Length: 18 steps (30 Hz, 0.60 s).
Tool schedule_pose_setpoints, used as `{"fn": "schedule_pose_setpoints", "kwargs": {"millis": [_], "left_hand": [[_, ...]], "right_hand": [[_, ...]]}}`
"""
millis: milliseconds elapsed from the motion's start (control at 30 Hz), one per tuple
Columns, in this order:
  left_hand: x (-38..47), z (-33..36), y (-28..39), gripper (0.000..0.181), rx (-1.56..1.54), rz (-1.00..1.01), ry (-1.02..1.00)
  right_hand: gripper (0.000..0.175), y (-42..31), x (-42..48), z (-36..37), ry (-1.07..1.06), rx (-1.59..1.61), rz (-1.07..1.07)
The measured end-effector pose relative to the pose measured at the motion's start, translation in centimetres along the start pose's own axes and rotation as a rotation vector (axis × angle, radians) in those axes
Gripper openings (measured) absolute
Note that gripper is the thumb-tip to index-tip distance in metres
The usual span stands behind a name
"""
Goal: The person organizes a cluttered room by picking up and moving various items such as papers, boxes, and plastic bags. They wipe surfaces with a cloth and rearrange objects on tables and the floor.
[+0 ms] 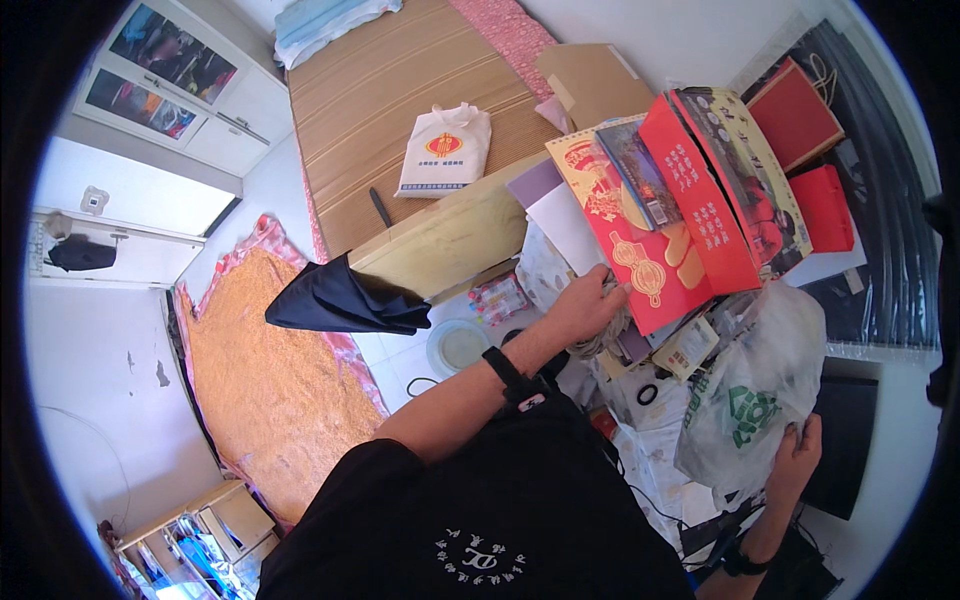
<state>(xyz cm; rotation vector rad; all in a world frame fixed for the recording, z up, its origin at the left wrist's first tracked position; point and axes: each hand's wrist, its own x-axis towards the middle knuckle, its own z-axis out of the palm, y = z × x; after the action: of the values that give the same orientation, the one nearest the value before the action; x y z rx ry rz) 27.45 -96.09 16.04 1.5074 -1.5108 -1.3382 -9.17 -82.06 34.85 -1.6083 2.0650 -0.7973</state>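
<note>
My left hand (589, 309), with a black band on its wrist, is closed around a bundle of grey cord (604, 339). Its fingertips lie at the edge of a red calendar (637, 247) with gold lantern prints. At the right, my right hand (796, 454) pinches the lower side of a translucent white plastic bag (757, 352) with green printing; what the bag holds is unclear. A red printed folder (694, 202), a small dark booklet (634, 176) and a picture calendar (754, 172) lie over the calendar in a pile. Beneath the bag, a cream card box (686, 347) shows.
A black ring (646, 394) lies on the patterned cloth (637, 431). Behind the wooden bed board (450, 240) is a mat-covered bed with a white cloth bag (444, 154). Orange grains (277, 390) cover a floor sheet. A basin (457, 346) and bottles (499, 298) stand nearby; a dark monitor (844, 435) is at right.
</note>
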Motion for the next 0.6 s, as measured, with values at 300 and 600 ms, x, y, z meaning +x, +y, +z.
{"fn": "schedule_pose_setpoints", "kwargs": {"millis": [300, 600], "left_hand": [[-0.1, -0.7, 1.4, 0.051, 0.07, -0.028, -0.064], [-4.1, -5.8, -0.8, 0.042, 0.095, -0.08, -0.028]], "right_hand": [[0.009, -2.3, 3.2, -3.1, -0.036, 0.163, -0.063], [0.042, -8.5, 9.7, -7.6, -0.023, 0.864, -0.169]]}}
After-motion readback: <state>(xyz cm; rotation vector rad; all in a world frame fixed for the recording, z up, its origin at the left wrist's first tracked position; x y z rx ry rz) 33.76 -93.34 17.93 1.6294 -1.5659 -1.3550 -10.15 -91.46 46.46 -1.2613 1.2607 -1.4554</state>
